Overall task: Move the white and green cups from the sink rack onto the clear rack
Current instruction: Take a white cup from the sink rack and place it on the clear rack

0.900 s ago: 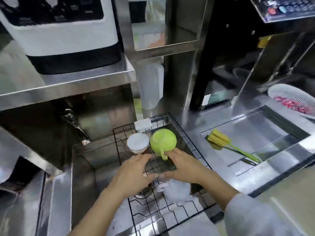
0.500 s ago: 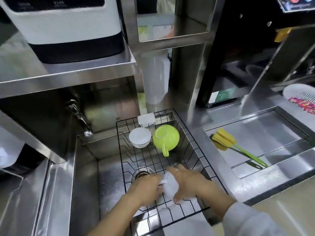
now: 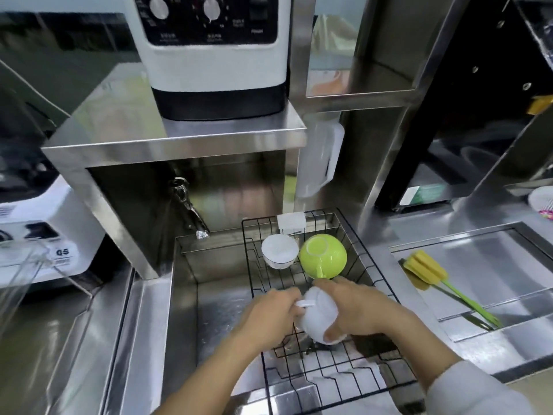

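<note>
Both hands (image 3: 314, 316) gripping white cup (image 3: 318, 320); labels unreadable.

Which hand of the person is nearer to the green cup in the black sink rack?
The right hand. Its fingers reach just below the green cup, beside the cup's handle. The left hand is further down and to the left, gripping the handle of the white cup.

Bare left hand (image 3: 270, 317) and forearm; the right hand (image 3: 362, 313) emerges from a pale grey long sleeve (image 3: 475, 390) with a loose cuff.
</note>
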